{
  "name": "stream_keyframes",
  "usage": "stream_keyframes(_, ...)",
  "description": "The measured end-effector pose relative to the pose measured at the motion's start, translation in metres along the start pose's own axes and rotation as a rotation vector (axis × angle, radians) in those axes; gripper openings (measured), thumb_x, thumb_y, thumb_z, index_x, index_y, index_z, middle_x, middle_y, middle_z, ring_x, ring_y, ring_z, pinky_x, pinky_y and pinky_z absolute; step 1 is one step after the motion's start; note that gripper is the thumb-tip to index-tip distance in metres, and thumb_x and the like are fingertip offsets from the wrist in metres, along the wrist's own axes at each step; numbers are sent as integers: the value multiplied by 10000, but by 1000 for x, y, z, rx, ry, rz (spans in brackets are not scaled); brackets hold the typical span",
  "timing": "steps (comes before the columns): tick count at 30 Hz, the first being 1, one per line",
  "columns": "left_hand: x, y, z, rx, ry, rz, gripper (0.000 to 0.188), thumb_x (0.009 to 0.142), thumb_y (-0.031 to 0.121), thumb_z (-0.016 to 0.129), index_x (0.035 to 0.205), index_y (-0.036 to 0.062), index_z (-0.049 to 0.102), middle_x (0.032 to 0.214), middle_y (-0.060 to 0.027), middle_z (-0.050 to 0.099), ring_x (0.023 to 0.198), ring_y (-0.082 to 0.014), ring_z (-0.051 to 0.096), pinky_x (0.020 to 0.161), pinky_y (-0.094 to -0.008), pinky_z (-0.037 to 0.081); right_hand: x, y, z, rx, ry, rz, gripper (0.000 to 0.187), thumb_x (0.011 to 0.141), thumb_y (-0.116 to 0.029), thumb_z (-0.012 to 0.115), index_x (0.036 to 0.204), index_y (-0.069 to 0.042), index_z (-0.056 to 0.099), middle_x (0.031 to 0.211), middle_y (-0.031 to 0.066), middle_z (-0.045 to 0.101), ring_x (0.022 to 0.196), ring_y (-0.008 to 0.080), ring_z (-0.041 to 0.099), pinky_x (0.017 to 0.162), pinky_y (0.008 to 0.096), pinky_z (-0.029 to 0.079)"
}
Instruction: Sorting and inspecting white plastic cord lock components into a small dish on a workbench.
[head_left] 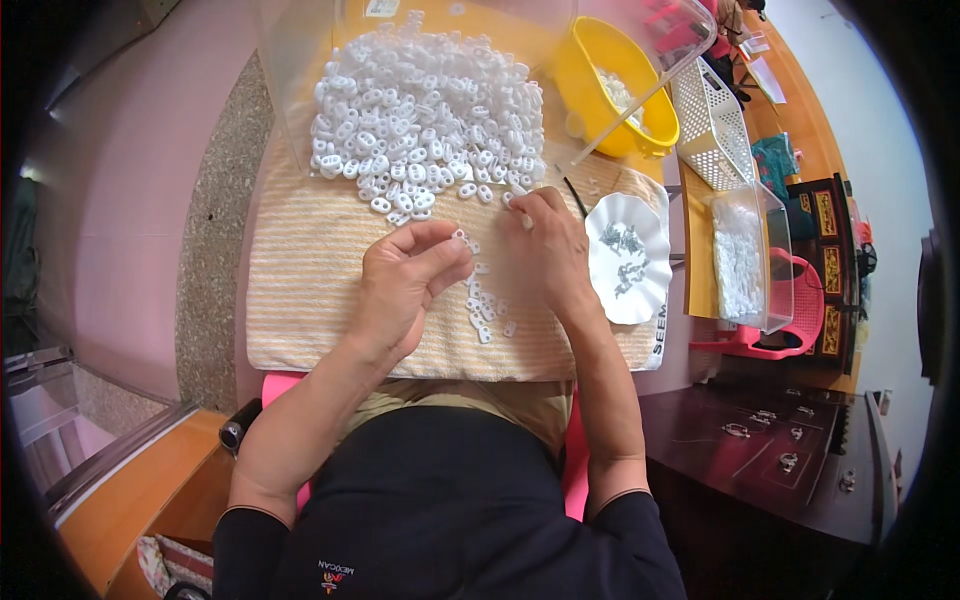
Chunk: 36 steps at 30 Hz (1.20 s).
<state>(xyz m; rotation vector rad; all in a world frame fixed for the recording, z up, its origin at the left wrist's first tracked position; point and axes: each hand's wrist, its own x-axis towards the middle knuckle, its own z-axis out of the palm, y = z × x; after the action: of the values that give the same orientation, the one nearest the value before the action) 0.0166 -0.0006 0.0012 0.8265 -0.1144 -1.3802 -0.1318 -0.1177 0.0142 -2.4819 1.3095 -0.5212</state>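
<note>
My left hand (410, 280) is closed in a pinch over the towel. Between its thumb and forefinger is a small flat white plastic piece with holes (461, 235). My right hand (555, 245) is bent down at the edge of a big heap of white oval two-hole pieces (420, 110). Its fingers are closed on a white two-hole piece (527, 221), mostly hidden by the hand. Several flat white pieces (484, 308) lie loosely on the towel between my hands. Beside my right hand is a white scalloped plate (650, 215) bearing small grey parts (628, 275).
A striped towel (310, 290) covers the table. Clear plastic walls (290, 90) surround the heap. At the back right stands a yellow basin (585, 85) with white pieces inside. Further right are a white perforated basket (712, 120), a clear bin (740, 260) and a pink chair (805, 300).
</note>
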Motion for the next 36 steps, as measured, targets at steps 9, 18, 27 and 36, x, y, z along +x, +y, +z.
stream_keyframes(9, 0, -3, 0, 13, 2, -11, 148, 872, -20, 635, 1016, 3, 619, 925, -89, 673, 819, -151, 665, 766, -279, 583, 6, -2, 0, -61, -26, 37, 208, 874, -237, 609, 973, -66, 676, 1016, 104, 638, 859, 316, 646, 765, 405, 493)
stream_keyframes(18, -1, -3, 1, 19, 8, -17, 145, 872, -18, 636, 1013, 11, 622, 919, -84, 673, 811, -146, 663, 761, -276, 583, 6, 1, 2, -34, -40, -34, 138, 860, -169, 615, 948, -70, 655, 961, 112, 643, 849, 327, 647, 745, 427, 502)
stream_keyframes(27, -2, -3, 2, 30, 13, -20, 148, 870, -11, 643, 1016, 5, 622, 920, -81, 672, 813, -144, 663, 759, -271, 583, 2, 2, -2, 102, -89, -10, 133, 835, -171, 644, 907, -67, 689, 913, 124, 648, 826, 334, 640, 743, 406, 500)
stream_keyframes(36, -1, -5, 0, 42, 6, -14, 143, 869, -9, 646, 1009, 4, 621, 915, -79, 671, 811, -145, 663, 754, -275, 584, -2, 7, -1, 79, -85, -110, 144, 864, -192, 626, 918, -74, 690, 903, 115, 649, 812, 326, 647, 727, 404, 510)
